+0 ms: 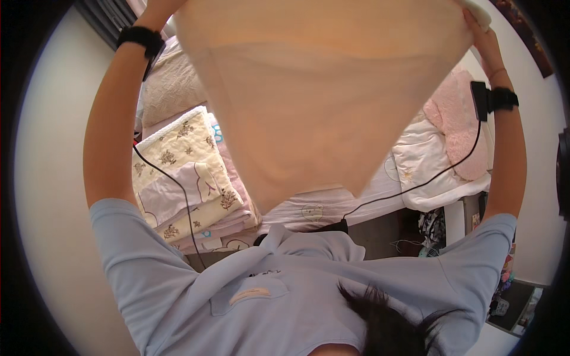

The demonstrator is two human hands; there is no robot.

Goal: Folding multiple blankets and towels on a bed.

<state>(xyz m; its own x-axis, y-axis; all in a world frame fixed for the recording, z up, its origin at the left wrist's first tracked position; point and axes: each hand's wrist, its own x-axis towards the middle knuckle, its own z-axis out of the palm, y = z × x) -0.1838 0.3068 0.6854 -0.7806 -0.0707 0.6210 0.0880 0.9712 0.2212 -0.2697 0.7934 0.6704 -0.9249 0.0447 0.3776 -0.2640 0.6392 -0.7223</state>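
A large peach-cream cloth (314, 113) is held up in front of me, spread wide at the top and narrowing to an uneven lower edge. My right hand (484, 38) is closed on its upper right corner, where the fabric bunches. At the upper left, my left hand (164, 7) is mostly cut off by the picture's edge. Its fingers are out of sight, but the cloth hangs raised from that side as well. Both arms are lifted and spread apart. The cloth hides the middle of the bed behind it.
On the bed lie a folded cream quilt with brown prints (172, 151), a beige pillow (172, 86), a fluffy pink piece (454, 130) and white bedding (421, 154). Black cables (415, 188) hang from devices strapped to both wrists. A white wall (56, 178) rises at left.
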